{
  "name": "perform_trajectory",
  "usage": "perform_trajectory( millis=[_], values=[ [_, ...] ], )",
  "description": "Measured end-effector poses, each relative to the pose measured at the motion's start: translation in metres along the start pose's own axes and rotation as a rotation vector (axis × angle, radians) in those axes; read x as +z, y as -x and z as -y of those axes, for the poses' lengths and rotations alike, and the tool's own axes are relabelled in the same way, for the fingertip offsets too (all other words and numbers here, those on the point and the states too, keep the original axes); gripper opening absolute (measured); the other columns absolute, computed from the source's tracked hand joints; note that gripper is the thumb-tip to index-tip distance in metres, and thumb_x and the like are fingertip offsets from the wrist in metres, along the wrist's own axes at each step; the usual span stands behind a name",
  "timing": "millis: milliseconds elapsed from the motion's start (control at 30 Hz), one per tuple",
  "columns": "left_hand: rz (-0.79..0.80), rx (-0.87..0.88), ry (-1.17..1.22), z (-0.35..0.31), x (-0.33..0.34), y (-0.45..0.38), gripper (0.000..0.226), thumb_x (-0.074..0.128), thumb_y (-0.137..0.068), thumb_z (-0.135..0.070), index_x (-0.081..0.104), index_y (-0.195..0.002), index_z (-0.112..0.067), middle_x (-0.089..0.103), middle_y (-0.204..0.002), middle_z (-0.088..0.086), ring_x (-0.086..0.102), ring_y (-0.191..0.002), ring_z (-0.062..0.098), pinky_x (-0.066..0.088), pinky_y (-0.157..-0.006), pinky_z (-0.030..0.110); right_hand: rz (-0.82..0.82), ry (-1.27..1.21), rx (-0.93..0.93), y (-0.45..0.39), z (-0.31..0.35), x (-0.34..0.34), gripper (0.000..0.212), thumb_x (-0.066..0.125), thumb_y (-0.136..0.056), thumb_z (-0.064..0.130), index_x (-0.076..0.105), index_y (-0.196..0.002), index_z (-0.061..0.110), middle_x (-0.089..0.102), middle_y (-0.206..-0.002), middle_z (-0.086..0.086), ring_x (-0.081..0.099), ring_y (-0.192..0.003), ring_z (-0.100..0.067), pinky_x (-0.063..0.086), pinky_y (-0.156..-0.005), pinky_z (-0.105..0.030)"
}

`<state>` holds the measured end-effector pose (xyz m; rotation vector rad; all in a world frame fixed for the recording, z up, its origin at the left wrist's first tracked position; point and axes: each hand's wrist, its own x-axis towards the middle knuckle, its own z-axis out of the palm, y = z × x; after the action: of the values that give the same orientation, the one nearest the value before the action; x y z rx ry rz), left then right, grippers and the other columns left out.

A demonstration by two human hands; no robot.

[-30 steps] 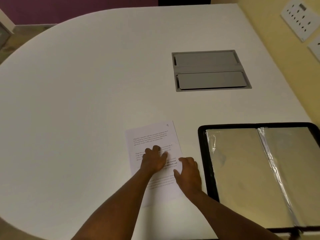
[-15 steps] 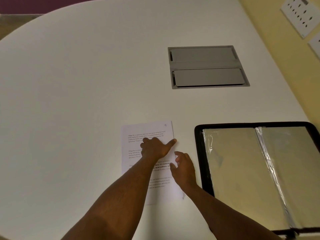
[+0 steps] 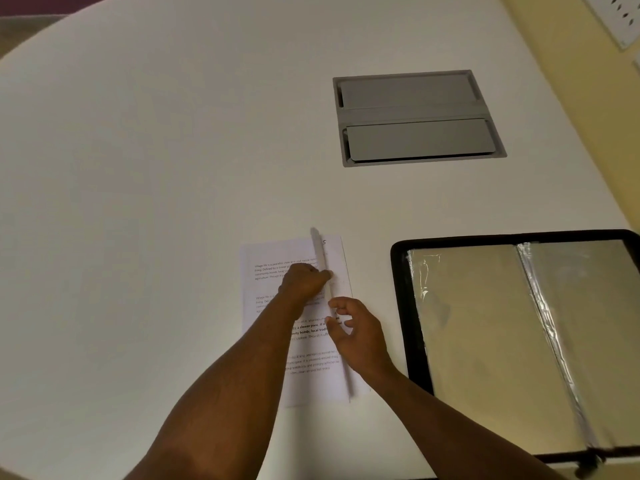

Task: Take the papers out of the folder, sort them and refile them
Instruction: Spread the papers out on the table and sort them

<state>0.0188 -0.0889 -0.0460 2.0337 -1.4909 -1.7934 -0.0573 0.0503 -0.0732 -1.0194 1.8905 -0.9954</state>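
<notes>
Papers [image 3: 273, 271] on worktop [image 3: 138, 202]: left hand [image 3: 303, 280] fingers now pinch the newly raised top sheet [image 3: 320, 261], right hand [image 3: 356, 332] fingers spread; sorting underway beside open folder [image 3: 401, 306].

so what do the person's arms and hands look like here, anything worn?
Both forearms are bare right to the bottom edge of the frame: no sleeves in view. The left hand and right hand are ungloved, and no watch, bracelet or ring is visible on either. No markings, straps or cables show on either arm.
</notes>
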Motion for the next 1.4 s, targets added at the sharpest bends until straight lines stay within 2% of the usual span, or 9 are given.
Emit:
perform_trajectory(
  millis=[67, 233, 500, 600, 700, 833, 967, 1200, 1400],
  values=[
    [0.034, -0.052, 0.133, 0.003, -0.012, 0.002, 0.018, 0.068, -0.087, -0.025, 0.059, -0.079, -0.011, 0.062, -0.08, 0.01, 0.059, -0.074, 0.023, 0.046, -0.065, 0.029, -0.018, -0.015, 0.037, -0.001, 0.001, 0.0, 0.026, 0.068, -0.089, 0.026, 0.06, -0.115, 0.026, 0.059, -0.106, 0.016, 0.058, -0.097, 0.001, 0.046, -0.076, -0.004],
    [0.028, -0.117, 0.23, 0.017, -0.026, 0.001, 0.02, 0.074, -0.085, -0.02, 0.059, -0.081, -0.008, 0.067, -0.081, 0.014, 0.061, -0.066, 0.02, 0.049, -0.059, 0.027, -0.079, -0.026, 0.089, -0.01, -0.001, -0.001, 0.028, 0.064, -0.091, 0.03, 0.061, -0.117, 0.019, 0.065, -0.104, 0.005, 0.063, -0.092, -0.01, 0.056, -0.079, -0.023],
    [-0.086, -0.045, 0.355, 0.024, -0.013, 0.002, 0.05, 0.077, -0.075, -0.048, 0.066, -0.1, -0.007, 0.068, -0.085, 0.009, 0.064, -0.076, 0.022, 0.049, -0.059, 0.026, -0.103, -0.022, 0.103, -0.025, 0.008, -0.005, 0.03, 0.06, -0.094, 0.033, 0.061, -0.115, 0.012, 0.065, -0.097, 0.007, 0.06, -0.083, -0.001, 0.044, -0.068, -0.001],
    [-0.088, -0.044, 0.378, 0.023, -0.013, 0.003, 0.036, 0.065, -0.089, -0.043, 0.065, -0.102, -0.01, 0.067, -0.086, 0.007, 0.061, -0.074, 0.019, 0.048, -0.058, 0.026, -0.131, 0.002, 0.097, -0.028, 0.009, -0.007, 0.025, 0.059, -0.095, 0.027, 0.06, -0.114, 0.01, 0.063, -0.091, 0.01, 0.058, -0.076, 0.004, 0.042, -0.064, 0.0],
    [-0.073, -0.012, 0.397, 0.027, -0.013, 0.002, 0.033, 0.062, -0.093, -0.032, 0.059, -0.121, -0.014, 0.068, -0.107, 0.007, 0.063, -0.089, 0.02, 0.049, -0.064, 0.028, -0.155, 0.076, 0.094, -0.032, 0.006, -0.01, 0.027, 0.061, -0.094, 0.015, 0.058, -0.12, 0.006, 0.066, -0.093, 0.001, 0.058, -0.074, -0.003, 0.045, -0.065, -0.002],
    [-0.159, 0.135, 0.212, 0.03, 0.0, 0.009, 0.07, 0.066, -0.089, -0.032, 0.025, -0.146, -0.025, 0.058, -0.127, 0.003, 0.058, -0.108, 0.021, 0.052, -0.091, 0.041, -0.136, 0.135, 0.049, -0.033, 0.005, -0.008, 0.045, 0.063, -0.091, 0.01, 0.05, -0.134, 0.015, 0.062, -0.098, 0.005, 0.062, -0.081, -0.009, 0.056, -0.078, -0.025],
    [-0.238, 0.272, -0.081, 0.038, 0.016, 0.013, 0.108, 0.068, -0.074, -0.053, -0.01, -0.148, -0.042, 0.056, -0.124, 0.002, 0.06, -0.107, 0.026, 0.054, -0.087, 0.051, -0.091, 0.251, 0.004, -0.033, -0.005, -0.003, 0.054, 0.063, -0.093, 0.016, 0.044, -0.143, 0.014, 0.058, -0.125, -0.005, 0.058, -0.11, -0.016, 0.046, -0.091, -0.02],
    [-0.353, 0.345, -0.251, 0.041, 0.02, 0.015, 0.099, 0.054, -0.094, -0.04, -0.033, -0.138, -0.047, 0.044, -0.132, 0.011, 0.054, -0.112, 0.028, 0.048, -0.092, 0.046, -0.041, 0.531, -0.014, -0.033, -0.006, 0.0, 0.059, 0.06, -0.095, 0.027, 0.036, -0.148, 0.015, 0.046, -0.134, -0.007, 0.046, -0.121, -0.02, 0.044, -0.094, -0.025],
    [-0.345, 0.487, -0.372, 0.049, 0.021, 0.016, 0.076, 0.044, -0.098, -0.043, -0.013, -0.148, -0.044, 0.044, -0.128, 0.01, 0.052, -0.107, 0.023, 0.05, -0.089, 0.04, -0.159, 0.373, -0.019, -0.043, 0.004, 0.002, 0.025, 0.071, -0.087, 0.024, 0.064, -0.107, 0.011, 0.061, -0.104, -0.005, 0.057, -0.097, -0.018, 0.043, -0.078, -0.019]
  ],
)
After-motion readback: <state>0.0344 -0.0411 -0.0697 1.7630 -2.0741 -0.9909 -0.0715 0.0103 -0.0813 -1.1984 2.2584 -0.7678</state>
